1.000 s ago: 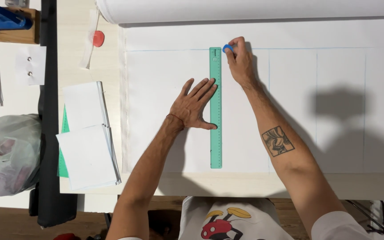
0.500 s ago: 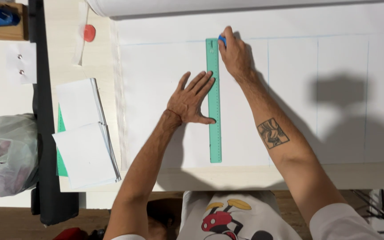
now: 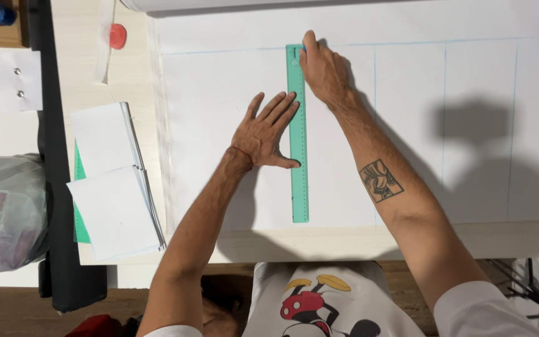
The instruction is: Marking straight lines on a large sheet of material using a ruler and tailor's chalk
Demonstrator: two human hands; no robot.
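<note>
A long green ruler (image 3: pixel 298 181) lies upright on a large white paper sheet (image 3: pixel 219 93) marked with thin blue vertical lines. My left hand (image 3: pixel 263 134) presses flat on the sheet, fingers spread, its fingertips and thumb against the ruler's left edge. At the ruler's top end my right hand (image 3: pixel 322 70) is closed around a small drawing tool that is almost fully hidden by the fingers; its tip is at the ruler's right edge.
Stacks of cut white paper (image 3: pixel 116 206) over a green sheet lie at the left on the wooden table (image 3: pixel 132 75). A red cap (image 3: pixel 118 35) sits at the top left. A plastic bag (image 3: pixel 1 212) and a black bar (image 3: pixel 54 187) are further left.
The camera view has drifted, so everything sits slightly lower and left in frame. My right hand stays at the ruler's top; the blue tip seen earlier is now hidden.
</note>
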